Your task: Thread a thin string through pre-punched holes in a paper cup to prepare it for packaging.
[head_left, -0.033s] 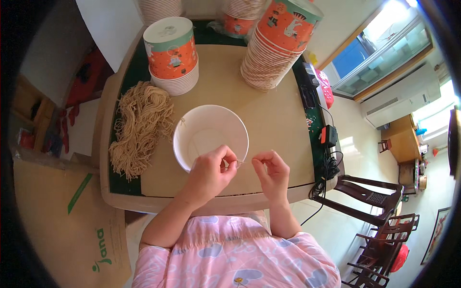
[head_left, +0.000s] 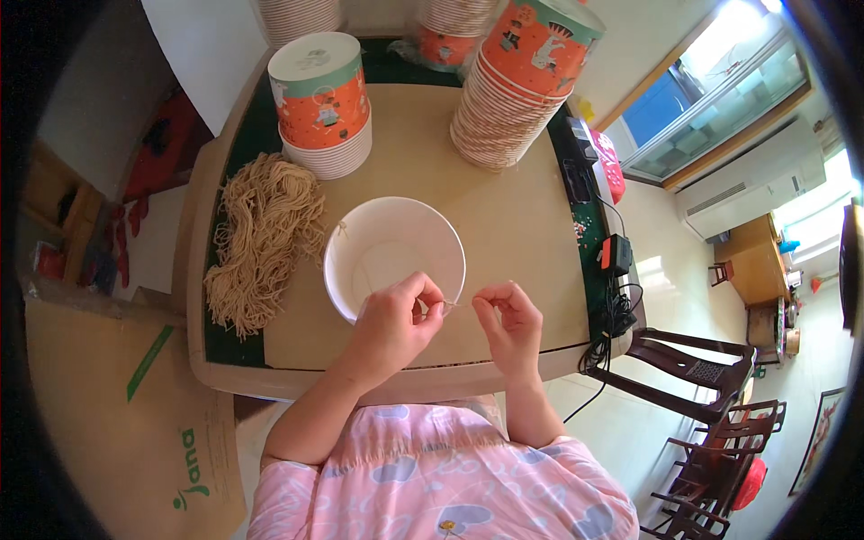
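A white paper bucket (head_left: pixel 382 229) stands upright near the front of the table, its open mouth toward me. At its near right rim my left hand (head_left: pixel 400 319) is closed in a pinch on a thin beige string (head_left: pixel 455 304). Just to the right, my right hand (head_left: pixel 510 326) pinches the other side of that string, thumb against forefinger. A short length of string shows between the two hands. A small string knot (head_left: pixel 342 228) sits on the bucket's far left rim. Left of the bucket lies a loose bundle of beige string (head_left: pixel 265 238).
Stacks of upturned paper buckets, one orange and green (head_left: pixel 324 112) at back left and a taller one (head_left: pixel 517 99) at back right, stand on the table (head_left: pixel 414 135). A power strip and cables (head_left: pixel 616 310) run along its right edge. A wooden chair (head_left: pixel 693 373) is at right, a cardboard box (head_left: pixel 126 423) at left.
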Available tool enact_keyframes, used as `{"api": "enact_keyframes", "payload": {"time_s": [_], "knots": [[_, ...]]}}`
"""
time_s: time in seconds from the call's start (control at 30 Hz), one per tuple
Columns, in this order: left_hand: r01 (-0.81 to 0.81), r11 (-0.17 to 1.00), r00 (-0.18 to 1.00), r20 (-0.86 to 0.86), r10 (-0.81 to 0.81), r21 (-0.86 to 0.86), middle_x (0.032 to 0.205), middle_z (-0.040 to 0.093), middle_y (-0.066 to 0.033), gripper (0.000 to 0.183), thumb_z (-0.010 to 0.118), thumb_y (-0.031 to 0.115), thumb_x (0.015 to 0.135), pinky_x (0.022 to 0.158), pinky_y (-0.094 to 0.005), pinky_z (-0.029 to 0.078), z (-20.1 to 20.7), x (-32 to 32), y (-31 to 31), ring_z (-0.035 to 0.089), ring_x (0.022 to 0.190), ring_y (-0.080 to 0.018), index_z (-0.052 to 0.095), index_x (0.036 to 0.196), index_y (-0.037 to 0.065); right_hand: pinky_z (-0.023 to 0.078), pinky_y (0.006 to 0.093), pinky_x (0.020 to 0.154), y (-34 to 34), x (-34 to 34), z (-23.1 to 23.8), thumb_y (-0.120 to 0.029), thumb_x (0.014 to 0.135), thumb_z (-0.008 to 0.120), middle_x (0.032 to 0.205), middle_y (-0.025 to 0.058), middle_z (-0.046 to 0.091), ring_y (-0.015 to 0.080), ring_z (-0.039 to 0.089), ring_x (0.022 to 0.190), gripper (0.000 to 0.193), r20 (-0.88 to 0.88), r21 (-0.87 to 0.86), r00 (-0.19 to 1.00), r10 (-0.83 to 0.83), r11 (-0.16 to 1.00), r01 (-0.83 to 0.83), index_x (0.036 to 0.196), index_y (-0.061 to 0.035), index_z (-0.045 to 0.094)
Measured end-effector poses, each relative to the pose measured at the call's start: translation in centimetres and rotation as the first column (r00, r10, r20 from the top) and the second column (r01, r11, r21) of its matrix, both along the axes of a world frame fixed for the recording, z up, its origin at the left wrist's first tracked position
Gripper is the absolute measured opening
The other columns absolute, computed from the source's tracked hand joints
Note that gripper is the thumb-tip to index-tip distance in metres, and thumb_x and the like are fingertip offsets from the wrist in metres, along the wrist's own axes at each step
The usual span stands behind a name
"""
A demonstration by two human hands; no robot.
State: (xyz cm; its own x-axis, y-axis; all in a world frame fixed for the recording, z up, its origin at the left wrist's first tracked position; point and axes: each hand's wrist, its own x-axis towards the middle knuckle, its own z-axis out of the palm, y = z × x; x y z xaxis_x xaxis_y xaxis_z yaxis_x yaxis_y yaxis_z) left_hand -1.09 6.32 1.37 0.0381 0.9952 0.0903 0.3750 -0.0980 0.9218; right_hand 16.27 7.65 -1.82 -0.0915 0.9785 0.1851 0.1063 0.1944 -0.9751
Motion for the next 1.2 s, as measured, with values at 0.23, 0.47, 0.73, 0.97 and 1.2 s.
{"api": "enact_keyframes", "payload": {"time_s": [0.23,0.47,0.73,0.97,1.2], "knots": [[0.034,0.999,0.999,0.001,-0.034,-0.013,0.071,0.064,-0.0089,0.008,0.064,0.006,0.081,0.056,-0.0320,0.049,0.0,-0.1,0.1,0.063,0.060,-0.0200,0.057,0.083,0.003,0.043,0.0226,0.071,-0.1,-0.2,0.5,0.005,0.080,0.066,0.082,0.0023,0.059,0.0093,0.054,0.077,0.011,0.204,0.049,0.974,0.093,0.993,-0.105,0.089,0.0005,0.062],[0.046,0.998,0.998,0.046,-0.044,-0.043,0.072,0.065,-0.0091,0.008,0.063,0.006,0.081,0.057,-0.0317,0.049,0.0,-0.2,0.1,0.063,0.061,-0.0201,0.057,0.084,0.003,0.046,0.0240,0.066,0.1,-0.5,0.5,0.003,0.080,0.067,0.077,0.0028,0.060,0.0104,0.055,0.070,0.010,0.092,0.017,0.995,0.040,0.999,-0.041,0.086,-0.0007,0.061],[0.062,0.995,0.998,0.031,-0.060,-0.084,0.073,0.065,-0.0086,0.008,0.064,0.007,0.081,0.058,-0.0319,0.049,0.2,-0.4,0.3,0.063,0.061,-0.0198,0.057,0.084,0.003,0.043,0.0230,0.067,0.1,0.0,-0.1,0.002,0.081,0.065,0.080,0.0025,0.057,0.0086,0.051,0.073,0.011,-0.198,-0.108,0.980,0.017,0.993,-0.039,0.089,-0.0001,0.057],[0.073,0.995,0.997,0.023,-0.071,-0.065,0.072,0.064,-0.0080,0.008,0.063,0.007,0.081,0.057,-0.0318,0.049,0.4,-0.3,0.2,0.062,0.060,-0.0182,0.057,0.084,0.003,0.038,0.0207,0.068,0.2,-0.4,0.0,0.005,0.083,0.061,0.081,-0.0002,0.054,0.0063,0.048,0.076,0.009,0.164,0.053,0.980,0.111,0.991,-0.121,0.089,-0.0003,0.057],[0.067,0.992,0.996,0.066,-0.061,-0.104,0.071,0.063,-0.0076,0.008,0.063,0.006,0.082,0.058,-0.0297,0.049,0.3,-0.4,0.3,0.060,0.060,-0.0158,0.057,0.085,0.002,0.043,0.0232,0.074,-0.1,-0.7,0.3,0.004,0.079,0.066,0.086,0.0034,0.055,0.0098,0.052,0.079,0.018,-0.056,0.086,0.998,0.017,0.996,-0.012,0.094,-0.0011,0.056]]}}
